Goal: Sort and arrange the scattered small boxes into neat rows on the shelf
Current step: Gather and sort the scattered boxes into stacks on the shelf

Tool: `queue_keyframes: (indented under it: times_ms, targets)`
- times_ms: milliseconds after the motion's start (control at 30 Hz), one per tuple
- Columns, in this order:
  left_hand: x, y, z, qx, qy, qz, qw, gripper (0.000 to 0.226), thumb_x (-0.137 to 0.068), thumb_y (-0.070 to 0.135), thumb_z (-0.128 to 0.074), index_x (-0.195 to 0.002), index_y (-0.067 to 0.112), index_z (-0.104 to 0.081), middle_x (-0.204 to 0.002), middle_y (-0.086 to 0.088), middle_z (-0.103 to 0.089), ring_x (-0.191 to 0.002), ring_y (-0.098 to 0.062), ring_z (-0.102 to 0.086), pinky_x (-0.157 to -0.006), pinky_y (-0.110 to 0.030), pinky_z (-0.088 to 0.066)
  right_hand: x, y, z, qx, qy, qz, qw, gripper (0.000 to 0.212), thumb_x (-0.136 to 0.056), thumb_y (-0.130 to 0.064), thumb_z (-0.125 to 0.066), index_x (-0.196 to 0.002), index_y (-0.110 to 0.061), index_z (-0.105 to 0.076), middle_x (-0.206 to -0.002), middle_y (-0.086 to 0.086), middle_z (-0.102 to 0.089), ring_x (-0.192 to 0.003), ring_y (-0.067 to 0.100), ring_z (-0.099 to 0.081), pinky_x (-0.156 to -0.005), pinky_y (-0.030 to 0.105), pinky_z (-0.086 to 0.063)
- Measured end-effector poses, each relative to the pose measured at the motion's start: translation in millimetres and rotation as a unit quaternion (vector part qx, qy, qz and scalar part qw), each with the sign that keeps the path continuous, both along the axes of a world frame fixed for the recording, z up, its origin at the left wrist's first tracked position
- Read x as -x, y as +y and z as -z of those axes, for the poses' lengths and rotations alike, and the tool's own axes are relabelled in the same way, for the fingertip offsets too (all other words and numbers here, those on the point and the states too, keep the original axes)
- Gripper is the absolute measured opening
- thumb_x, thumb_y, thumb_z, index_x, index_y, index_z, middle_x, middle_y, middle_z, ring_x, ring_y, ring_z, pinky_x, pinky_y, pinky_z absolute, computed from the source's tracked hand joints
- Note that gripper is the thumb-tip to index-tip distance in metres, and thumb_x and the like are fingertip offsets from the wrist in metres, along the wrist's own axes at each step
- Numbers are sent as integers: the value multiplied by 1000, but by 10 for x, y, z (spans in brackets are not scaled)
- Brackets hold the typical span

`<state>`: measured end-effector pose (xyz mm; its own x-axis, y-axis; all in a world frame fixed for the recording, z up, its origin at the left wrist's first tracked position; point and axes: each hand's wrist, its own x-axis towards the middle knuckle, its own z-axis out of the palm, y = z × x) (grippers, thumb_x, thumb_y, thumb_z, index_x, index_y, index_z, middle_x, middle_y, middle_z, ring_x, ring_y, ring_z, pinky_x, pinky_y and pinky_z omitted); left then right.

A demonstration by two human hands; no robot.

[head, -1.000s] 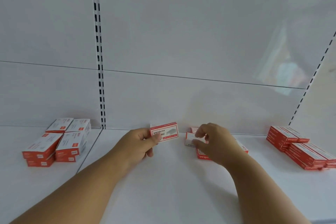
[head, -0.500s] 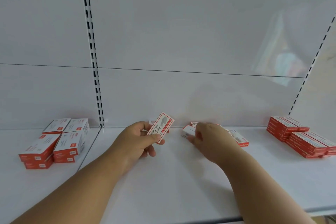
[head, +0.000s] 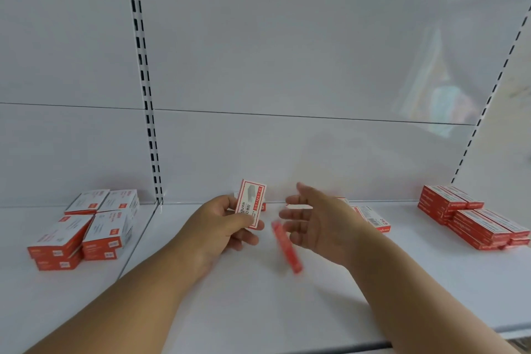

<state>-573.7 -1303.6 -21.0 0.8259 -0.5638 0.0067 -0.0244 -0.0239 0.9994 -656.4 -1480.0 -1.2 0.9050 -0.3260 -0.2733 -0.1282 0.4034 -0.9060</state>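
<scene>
Fingers and thumb of the left hand point(head: 227, 224) pinched a small red-and-white cardboard box point(head: 250, 203) upright above the white metal shelf point(head: 258, 310). Just right of that grip, a blurred red box point(head: 286, 247) hung tilted beside the right hand point(head: 319, 221), whose fingers were spread, holding nothing.

White shelf point(head: 258, 310), white back panel point(head: 287, 52) with black-slotted upright strip point(head: 146, 100), red-and-white small box point(head: 250, 203) with grey picture and dark lettering, blurred red box point(head: 287, 247), red-and-white box stacks at left point(head: 86, 230), mostly red stacks at right point(head: 474, 218)
</scene>
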Motion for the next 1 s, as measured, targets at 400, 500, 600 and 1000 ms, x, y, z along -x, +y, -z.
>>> queue_keyframes:
  times_ms: [400, 500, 600, 1000]
  targets:
    - [-84, 6, 37, 13, 23, -3, 1000, 21, -95, 2, -56, -113, 12, -57, -90, -14, -76, -76, -26, -73, -62, -32, -52, 83, 308, 39, 709, 119, -154, 678, 41, -78, -62, -63, -91, -24, -59, -88, -7, -60, -77, 9, -55, -67, 29, -47]
    - [-96, 8, 42, 21, 29, -4, 999, 21, -94, 2, -57, -113, 12, -59, -92, -12, -76, -79, -26, -74, -63, -32, -52, 65, 239, 55, 660, 100, -98, 738, 29, -82, -49, -69, -90, -25, -53, -81, -7, -58, -65, 9, -52, -55, 23, -41]
    - [-98, 12, 52, 36, 39, -1, 999, 24, -93, 1, -60, -113, 14, -63, -99, -8, -76, -82, -24, -74, -63, -32, -52, 6, 156, 94, 496, 8, 53, 867, 22, -85, -32, -73, -96, -25, -55, -80, 3, -65, -56, 15, -59, -48, 32, -47]
    - [98, -180, -123, 28, 3, -19, 999, 27, -92, 3, -60, -107, 25, -65, -100, -3, -74, -85, -21, -71, -68, -34, -53, 136, -84, -162, -44, -146, 103, 983, 17, -88, 0, -56, -103, -2, -64, -87, 15, -70, -64, 19, -62, -59, 28, -43]
